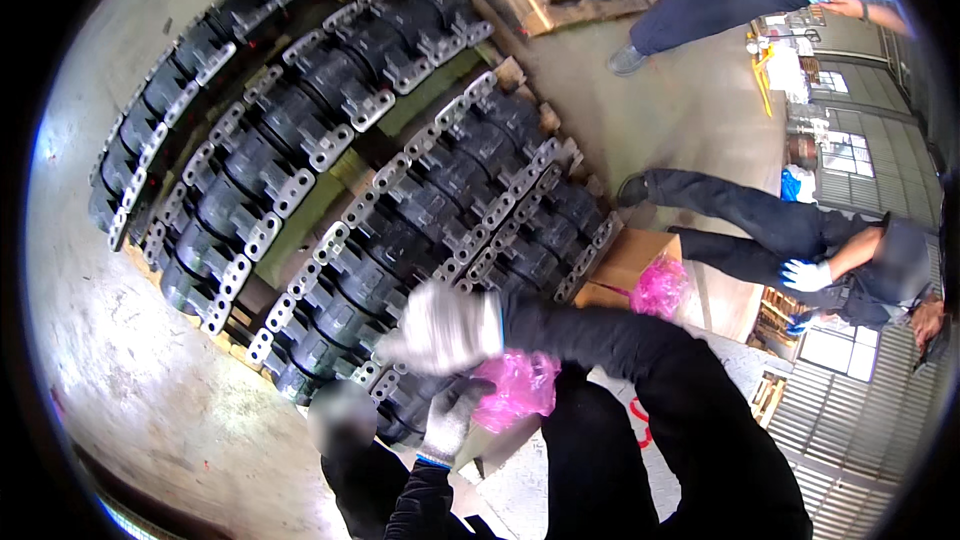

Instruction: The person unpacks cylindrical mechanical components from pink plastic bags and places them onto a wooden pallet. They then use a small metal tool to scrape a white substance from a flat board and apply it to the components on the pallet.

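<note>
The right hand (440,327), in a pale knitted glove and blurred, hovers over rows of dark, ribbed metal track links with pale, holed end plates (385,255) — whether its fingers grip anything, I cannot tell. The left hand (455,420), gloved in grey-white with a blue-edged cuff, is at the left edge of a crumpled, translucent pink plastic bag (517,390) — clamped or merely touching, I cannot tell. The bag lies between the links and the person's dark-trousered legs (590,450).
</note>
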`<state>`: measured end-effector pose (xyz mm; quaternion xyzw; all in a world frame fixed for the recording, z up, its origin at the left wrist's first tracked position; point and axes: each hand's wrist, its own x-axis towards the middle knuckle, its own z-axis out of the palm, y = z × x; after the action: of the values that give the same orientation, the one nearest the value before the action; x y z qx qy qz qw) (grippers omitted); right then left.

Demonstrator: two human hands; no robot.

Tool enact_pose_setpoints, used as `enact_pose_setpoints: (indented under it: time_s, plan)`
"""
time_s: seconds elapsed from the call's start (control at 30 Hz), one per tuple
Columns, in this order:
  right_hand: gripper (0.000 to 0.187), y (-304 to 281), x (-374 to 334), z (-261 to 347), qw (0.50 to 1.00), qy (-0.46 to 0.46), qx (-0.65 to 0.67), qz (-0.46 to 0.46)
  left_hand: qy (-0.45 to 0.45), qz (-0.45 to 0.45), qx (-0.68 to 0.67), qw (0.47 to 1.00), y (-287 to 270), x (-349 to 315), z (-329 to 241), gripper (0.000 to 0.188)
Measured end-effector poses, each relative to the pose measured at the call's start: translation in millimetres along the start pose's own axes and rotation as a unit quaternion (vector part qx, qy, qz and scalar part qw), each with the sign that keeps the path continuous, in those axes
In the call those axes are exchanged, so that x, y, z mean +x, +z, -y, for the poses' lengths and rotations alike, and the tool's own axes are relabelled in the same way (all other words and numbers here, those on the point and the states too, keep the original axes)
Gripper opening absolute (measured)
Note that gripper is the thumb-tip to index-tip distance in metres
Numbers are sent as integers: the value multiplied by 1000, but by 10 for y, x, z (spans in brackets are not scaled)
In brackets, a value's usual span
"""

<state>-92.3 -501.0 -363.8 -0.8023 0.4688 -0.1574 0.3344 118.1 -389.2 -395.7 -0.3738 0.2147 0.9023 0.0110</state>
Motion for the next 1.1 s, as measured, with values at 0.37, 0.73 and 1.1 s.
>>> enact_pose_setpoints:
  time_s: [0.37, 0.73, 1.1]
  plan:
    - [89, -442, -1368, 2486, 823, 555, 95, 80, 29, -13, 240, 970, -42, -1221, -559, 27]
    - [36, -635, -423, 4439, 844, 460, 220, -165, 40, 180, 217, 959, 788, -3544, -2558, 35]
    - [28, -987, -1014, 4900, 675, 275, 583, -360, 283, 59, 623, 727, 1466, -4544, -1926, 89]
